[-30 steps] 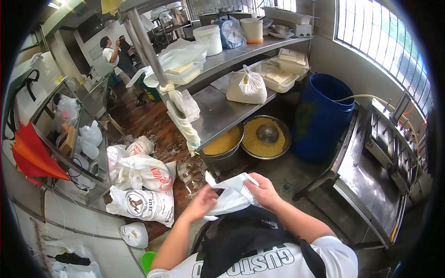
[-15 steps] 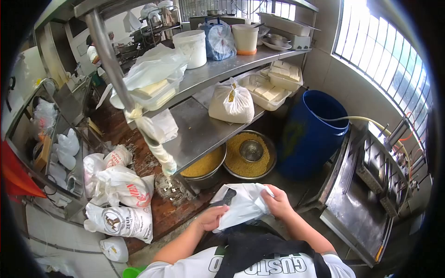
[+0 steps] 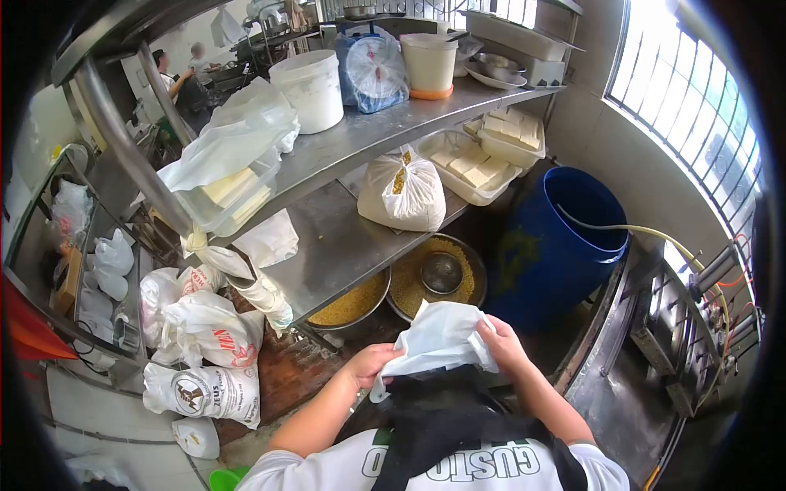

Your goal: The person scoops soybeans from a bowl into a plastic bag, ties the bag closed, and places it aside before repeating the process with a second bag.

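Note:
A thin white plastic bag [image 3: 442,337] is stretched out in front of my chest. My left hand [image 3: 374,364] pinches its left edge, while my right hand [image 3: 501,344] grips the upper right corner with the thumb on top. The fingers of both hands are closed and partly hidden behind the plastic. Just beyond the bag, below the shelf, stands a wide metal bowl [image 3: 477,263] of yellow crumbly grain with a small metal bowl [image 3: 442,272] resting in it. A second metal bowl [image 3: 352,304] of the same grain sits to its left, partly under the shelf.
On the lower steel shelf [image 3: 315,237] stand a filled, tied bag [image 3: 401,196] and tubs of white blocks [image 3: 483,172]. A blue barrel [image 3: 565,245] with a hose is at right, beside metal equipment [image 3: 655,327]. Printed sacks [image 3: 209,393] lie at left. Two people work far back.
The white bag has risen slightly and is held wider, with its dark gap no longer showing. My view has shifted a little. Both hands keep their hold.

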`<state>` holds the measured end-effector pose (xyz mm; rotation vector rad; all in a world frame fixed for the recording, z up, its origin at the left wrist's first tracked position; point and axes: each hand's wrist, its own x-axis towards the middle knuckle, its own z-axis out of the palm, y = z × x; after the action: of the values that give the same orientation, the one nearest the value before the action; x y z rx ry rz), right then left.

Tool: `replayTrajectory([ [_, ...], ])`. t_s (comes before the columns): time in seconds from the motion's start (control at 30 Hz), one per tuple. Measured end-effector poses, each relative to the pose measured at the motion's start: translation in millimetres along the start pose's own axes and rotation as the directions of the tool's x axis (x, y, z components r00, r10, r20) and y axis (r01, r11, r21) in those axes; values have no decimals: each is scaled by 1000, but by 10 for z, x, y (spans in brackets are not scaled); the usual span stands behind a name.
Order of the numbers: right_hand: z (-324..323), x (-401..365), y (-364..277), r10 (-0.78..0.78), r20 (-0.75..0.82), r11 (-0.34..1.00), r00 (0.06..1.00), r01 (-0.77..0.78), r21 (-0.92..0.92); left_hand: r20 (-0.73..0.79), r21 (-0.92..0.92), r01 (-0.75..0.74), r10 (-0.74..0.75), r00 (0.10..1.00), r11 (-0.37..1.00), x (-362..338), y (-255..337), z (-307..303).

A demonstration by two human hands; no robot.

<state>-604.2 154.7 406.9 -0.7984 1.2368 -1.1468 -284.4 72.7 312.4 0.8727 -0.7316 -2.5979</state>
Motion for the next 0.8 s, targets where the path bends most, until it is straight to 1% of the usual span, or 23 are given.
replayTrajectory([
  [0.07,-125,156,-31,17,38,1000,999,-17,2,-127,191,-19,43,991,981,-79,0,173],
  [0.1,-245,343,87,-21,32,975,999,27,-221,-255,224,-131,188,949,966,-18,-114,66],
  [0.13,-386,543,251,-61,36,898,998,70,-435,-329,298,-216,313,891,930,-16,-141,-65],
  [0.17,-538,750,531,-241,-73,803,968,156,-575,-448,266,-313,405,797,912,36,-238,-346],
  [0.2,-499,689,293,-274,-138,665,952,84,-742,-579,150,-439,439,687,886,-16,-163,-210],
  [0.23,-487,682,160,-308,-95,648,947,135,-750,-673,331,-495,569,473,803,-63,-111,-160],
  [0.27,-469,689,45,-345,-50,628,937,191,-755,-721,407,-419,567,399,812,-202,-46,-68],
  [0.3,-402,653,-67,-336,-6,668,942,234,-706,-692,452,-469,630,351,758,-180,-26,57],
  [0.33,-358,684,-82,-315,87,641,945,280,-715,-662,496,-513,688,299,700,-173,5,235],
  [0.4,-176,612,-113,-240,286,663,928,372,-649,-625,372,-546,637,451,751,-48,-41,687],
  [0.43,-67,605,-3,-223,355,730,908,397,-557,-551,336,-468,573,606,817,54,-141,684],
  [0.47,16,591,108,-212,421,789,882,409,-459,-486,326,-412,525,699,851,196,-285,712],
  [0.53,60,582,128,-138,576,702,806,490,-517,-433,272,-414,495,753,868,234,-315,1154],
  [0.57,22,667,351,-281,567,648,774,589,-483,-551,210,-447,483,681,870,199,-271,1328],
  [0.6,-51,706,356,-282,570,648,772,591,-480,-547,197,-520,534,645,831,161,-335,1025],
  [0.63,-144,738,338,-120,461,772,879,375,-513,-608,83,-619,532,589,781,-18,-272,954],
  [0.67,-249,770,336,65,348,847,935,133,-515,-668,-24,-707,515,537,707,-207,-209,888],
  [0.7,-409,881,509,38,342,921,939,100,-375,-750,-76,-778,479,457,624,-375,-176,741],
  [0.73,-524,921,539,147,286,932,947,-36,-360,-822,-115,-841,424,379,529,-518,-152,613],
  [0.8,-747,1001,628,284,193,887,939,-181,-425,-830,-35,-890,483,279,455,-757,-55,601],
])
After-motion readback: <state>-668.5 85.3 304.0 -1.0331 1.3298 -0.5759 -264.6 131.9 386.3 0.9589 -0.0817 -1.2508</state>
